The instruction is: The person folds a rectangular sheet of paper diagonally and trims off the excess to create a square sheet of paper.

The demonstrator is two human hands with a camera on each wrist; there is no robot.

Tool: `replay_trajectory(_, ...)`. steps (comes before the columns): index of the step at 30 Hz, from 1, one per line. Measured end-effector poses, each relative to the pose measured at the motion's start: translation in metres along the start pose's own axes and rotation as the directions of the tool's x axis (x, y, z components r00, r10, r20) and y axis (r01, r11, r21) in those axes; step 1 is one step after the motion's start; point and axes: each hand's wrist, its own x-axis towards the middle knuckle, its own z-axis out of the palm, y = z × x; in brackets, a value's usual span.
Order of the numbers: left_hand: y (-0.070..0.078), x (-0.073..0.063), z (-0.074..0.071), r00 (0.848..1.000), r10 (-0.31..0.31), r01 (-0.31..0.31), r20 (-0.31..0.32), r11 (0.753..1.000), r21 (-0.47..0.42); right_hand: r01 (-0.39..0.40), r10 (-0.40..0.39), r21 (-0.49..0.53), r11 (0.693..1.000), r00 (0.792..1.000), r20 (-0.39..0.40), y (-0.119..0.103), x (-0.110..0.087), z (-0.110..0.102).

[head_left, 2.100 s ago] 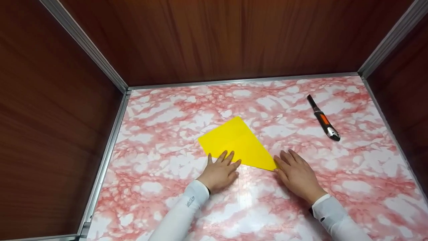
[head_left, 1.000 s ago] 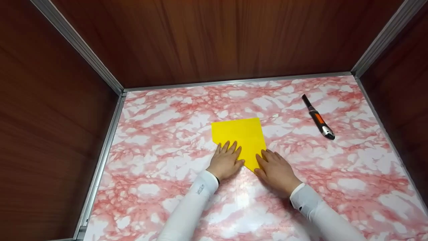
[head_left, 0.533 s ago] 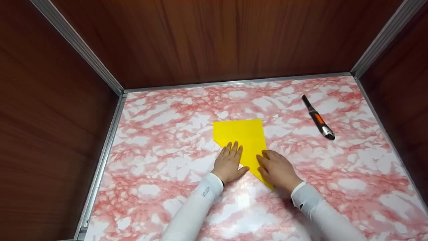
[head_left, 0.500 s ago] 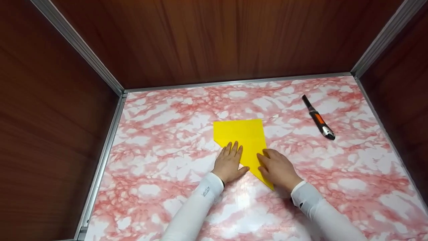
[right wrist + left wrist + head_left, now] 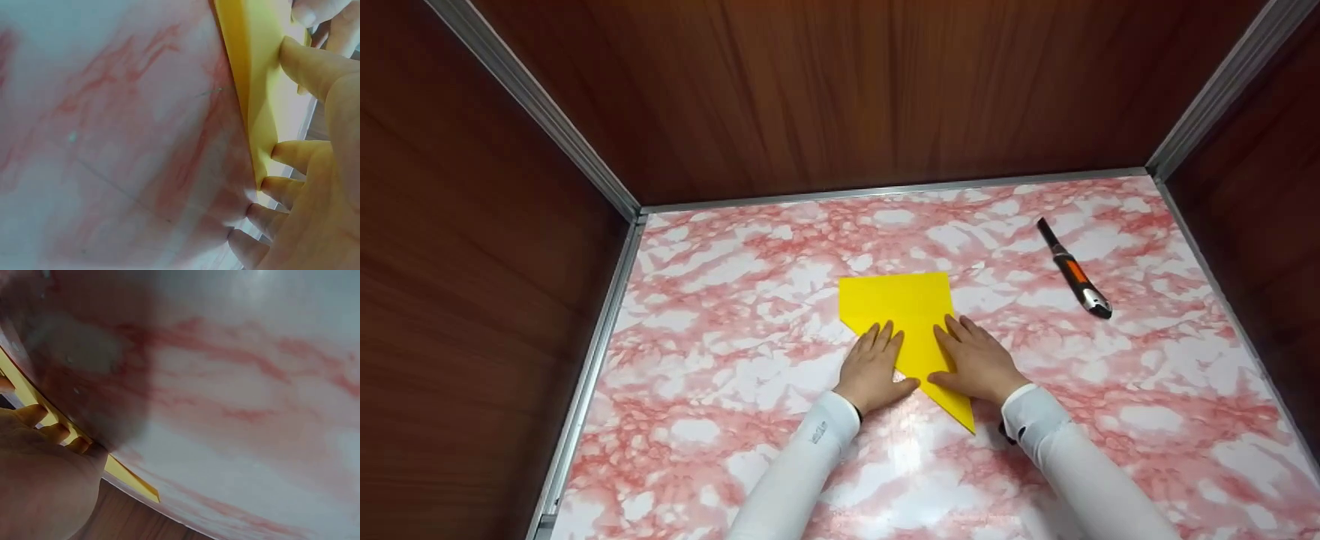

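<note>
Spread wider and farther forward than half a second ago, the right hand (image 5: 976, 361) rests on the yellow sheet (image 5: 894, 296), opposite the left hand (image 5: 873, 375); both lie flat, grasping nothing. Between them, the sheet's long axis slants from beyond the left hand to a sharp tip nearer the right.

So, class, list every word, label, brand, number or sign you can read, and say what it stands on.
None can be read.
Left sleeve: small dark lettering near the cuff, too blurred to read.
Yellow sheet: no text visible.
Black tool with an orange panel: any marking is too small to tell.
</note>
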Motion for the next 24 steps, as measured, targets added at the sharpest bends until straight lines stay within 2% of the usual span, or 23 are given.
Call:
replay_trajectory(2,-0.002,0.000,0.000,1.000,-0.015,0.014,-0.007,0.999,-0.048,-0.012,0.012,-0.001,1.000,1.000,0.010,0.000,0.000,0.001)
replay_trajectory(5,-0.006,0.000,-0.002,0.997,-0.076,0.071,-0.031,0.988,-0.140,-0.023,0.023,0.007,1.000,1.000,0.017,0.001,0.000,0.002)
replay_trajectory(8,-0.009,0.001,-0.005,0.984,-0.165,0.140,-0.072,0.953,-0.270,-0.031,0.031,0.010,0.999,0.999,0.022,0.002,0.000,0.002)
replay_trajectory(9,-0.010,0.002,-0.006,0.977,-0.193,0.155,-0.090,0.934,-0.323,-0.029,0.029,0.013,0.999,0.999,0.021,0.002,0.000,0.002)
replay_trajectory(11,-0.012,0.004,-0.008,0.959,-0.249,0.166,-0.133,0.879,-0.446,-0.029,0.029,0.014,0.999,0.999,0.020,0.002,-0.001,0.002)
replay_trajectory(13,-0.015,0.007,-0.011,0.935,-0.304,0.151,-0.184,0.808,-0.570,-0.018,0.018,0.015,1.000,1.000,0.011,0.002,-0.001,0.003)
replay_trajectory(14,-0.016,0.008,-0.012,0.918,-0.337,0.139,-0.211,0.768,-0.625,-0.013,0.013,0.016,1.000,1.000,0.005,0.002,-0.001,0.003)
replay_trajectory(17,-0.023,0.013,-0.018,0.862,-0.447,0.100,-0.240,0.613,-0.784,0.001,-0.001,0.024,1.000,1.000,-0.009,0.003,-0.002,0.003)
replay_trajectory(18,-0.025,0.014,-0.021,0.848,-0.480,0.078,-0.223,0.530,-0.845,0.001,-0.001,0.026,1.000,1.000,-0.010,0.003,-0.002,0.003)
replay_trajectory(19,-0.027,0.015,-0.022,0.839,-0.511,0.063,-0.189,0.436,-0.898,0.001,0.000,0.029,1.000,1.000,-0.011,0.003,-0.002,0.003)
replay_trajectory(21,-0.031,0.018,-0.025,0.830,-0.546,0.027,-0.114,0.242,-0.970,-0.004,0.004,0.034,0.999,1.000,-0.006,0.003,-0.003,0.004)
replay_trajectory(22,-0.032,0.018,-0.026,0.828,-0.555,0.018,-0.078,0.165,-0.986,-0.006,0.006,0.037,0.999,1.000,-0.006,0.002,-0.003,0.004)
replay_trajectory(23,-0.034,0.019,-0.026,0.829,-0.557,0.003,-0.054,0.101,-0.995,-0.007,0.007,0.038,0.999,1.000,-0.006,0.002,-0.003,0.005)
replay_trajectory(24,-0.035,0.020,-0.026,0.831,-0.554,-0.016,-0.040,0.048,-0.999,-0.008,0.008,0.042,0.999,1.000,-0.006,0.002,-0.003,0.005)
